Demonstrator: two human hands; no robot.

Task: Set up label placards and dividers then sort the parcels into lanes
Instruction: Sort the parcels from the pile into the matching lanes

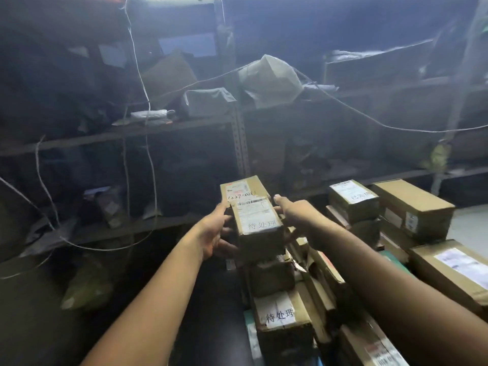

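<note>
Between the two hands, mid-scene: top parcel, a long brown cardboard box with a printed shipping label and a white slip handwritten 待处理 at its near end
left grip: wrapped round the left side of the top parcel, thumb on the upper edge, fingers curled along the side and underneath
right grip: clasping the right side of the top parcel, thumb lying along the upper right edge, the other fingers hidden behind the box
support: the top parcel is directly over a stack of cartons; whether it rests on them or is held just clear cannot be told
near parcel: lower in the same stack, nearer, also with a white slip reading 待处理
right parcel: on a separate pile to the right, its white slip beginning 已完
plain boxes: larger cartons stacked further right, just beside the right parcel
shelving: dim metal racks along the far side, loaded with bags and cartons
white bag: on a far upper shelf
cords: pale lines hanging across the racks
</note>
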